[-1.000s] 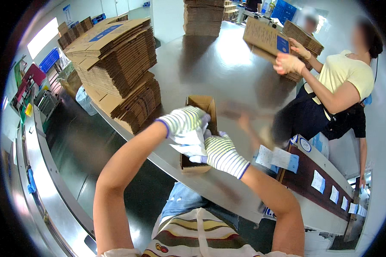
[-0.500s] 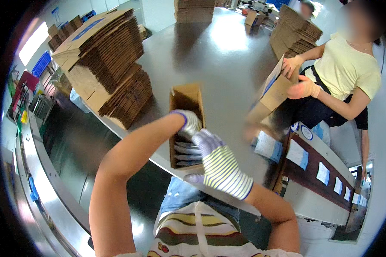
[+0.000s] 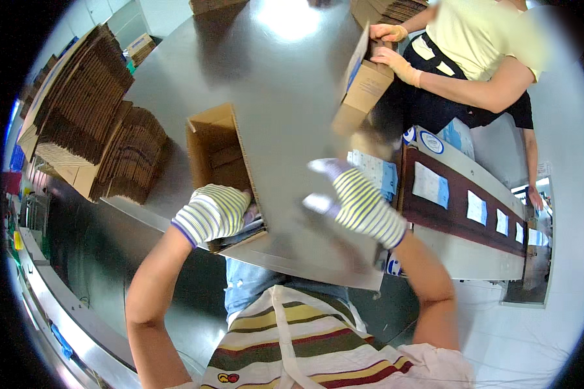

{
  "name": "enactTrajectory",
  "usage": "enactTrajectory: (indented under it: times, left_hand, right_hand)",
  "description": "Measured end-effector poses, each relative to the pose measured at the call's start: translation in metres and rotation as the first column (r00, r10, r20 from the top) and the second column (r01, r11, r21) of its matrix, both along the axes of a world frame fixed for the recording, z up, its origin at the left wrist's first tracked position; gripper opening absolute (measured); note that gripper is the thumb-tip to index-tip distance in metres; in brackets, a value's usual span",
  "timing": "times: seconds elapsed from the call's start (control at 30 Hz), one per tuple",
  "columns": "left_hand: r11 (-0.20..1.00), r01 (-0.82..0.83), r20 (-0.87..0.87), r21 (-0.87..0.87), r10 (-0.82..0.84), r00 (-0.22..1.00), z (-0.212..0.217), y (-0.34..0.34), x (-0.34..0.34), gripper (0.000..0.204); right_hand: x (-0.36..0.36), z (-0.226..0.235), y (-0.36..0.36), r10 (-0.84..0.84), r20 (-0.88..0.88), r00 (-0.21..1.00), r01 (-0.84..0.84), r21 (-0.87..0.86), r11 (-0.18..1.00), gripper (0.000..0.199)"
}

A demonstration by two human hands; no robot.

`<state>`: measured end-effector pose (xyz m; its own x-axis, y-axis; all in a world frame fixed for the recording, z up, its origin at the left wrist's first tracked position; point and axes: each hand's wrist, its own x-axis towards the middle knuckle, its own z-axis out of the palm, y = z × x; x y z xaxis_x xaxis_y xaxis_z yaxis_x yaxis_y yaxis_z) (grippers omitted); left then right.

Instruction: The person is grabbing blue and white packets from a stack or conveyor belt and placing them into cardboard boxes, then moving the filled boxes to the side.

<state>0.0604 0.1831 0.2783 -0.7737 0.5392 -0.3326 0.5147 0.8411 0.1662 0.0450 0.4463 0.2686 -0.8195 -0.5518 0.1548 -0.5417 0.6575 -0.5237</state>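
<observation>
An open-topped cardboard box (image 3: 204,152) stands on the metal table, with flat packets (image 3: 243,235) in its near end. My left hand (image 3: 215,212), in a striped glove, reaches over the box's left wall and rests at the packets. Its fingers bend down into the box, and their tips are hidden. My right hand (image 3: 363,201), in a matching glove, is in the air right of the box, thumb and fingers apart, holding nothing. Just beyond it, a white and blue packet pile (image 3: 376,172) lies at the end of a conveyor belt.
Stacks of flattened cartons (image 3: 81,97) stand on the table's left. A dark red conveyor belt (image 3: 457,207) carries several spaced packets on the right. Across from me, a co-worker in orange gloves holds another carton (image 3: 368,87). The metal table's (image 3: 285,117) front edge runs before my waist.
My right hand has left the box and moved right toward the packet pile, its fingers spread. The left hand stays at the box's near end. The whole view has shifted.
</observation>
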Motion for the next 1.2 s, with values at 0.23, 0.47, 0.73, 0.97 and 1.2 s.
enactTrajectory:
  times: [0.23,0.47,0.73,0.97,1.2]
  left_hand:
    - [0.994,-0.032,-0.044,0.107,0.036,0.998,-0.008,-0.008,0.0,0.031]
    - [0.996,0.026,-0.084,0.081,-0.019,0.996,-0.008,0.0,-0.002,0.041]
    - [0.995,-0.036,0.012,0.094,0.035,0.999,-0.007,-0.009,0.005,0.039]
    - [0.99,-0.081,-0.105,0.113,0.093,0.99,-0.034,-0.013,0.008,0.034]
    - [0.984,-0.067,-0.141,0.163,0.091,0.986,-0.018,-0.003,0.008,0.032]
  right_hand:
    - [-0.095,-0.006,0.132,-0.072,0.179,0.981,-0.007,0.407,0.913,0.045]
    - [-0.128,-0.085,0.137,0.21,0.448,0.869,-0.482,0.862,0.155,0.068]
    - [-0.022,-0.075,0.03,-0.069,0.34,0.938,0.028,0.125,0.992,0.09]
    - [-0.043,0.032,-0.102,0.161,-0.604,0.781,-0.413,-0.305,0.858,0.032]
    - [-0.059,-0.017,-0.15,0.215,-0.175,0.961,-0.212,0.033,0.977,0.059]
